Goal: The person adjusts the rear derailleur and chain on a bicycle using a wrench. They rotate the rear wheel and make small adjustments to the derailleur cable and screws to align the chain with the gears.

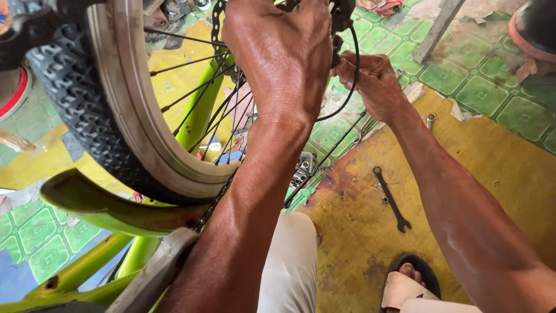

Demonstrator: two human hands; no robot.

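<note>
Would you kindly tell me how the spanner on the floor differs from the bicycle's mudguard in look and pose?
The spanner is dark, slim and straight; the mudguard is bright green, broad and curved. The spanner lies loose and flat on the yellow floor, away from both hands; the mudguard sits on the bicycle, beside the knobbly tyre. Neither is touched by the left hand or the right hand.

Left hand (278, 55) grips at the wheel (124, 110) hub, 12 o'clock. Right hand (373, 84) pinches the black cable (352, 87) just beside it, 1 o'clock. Wrench (392, 200) lies on the yellow floor (486, 168), 4 o'clock. Green fender (104, 206) at 8 o'clock.
</note>
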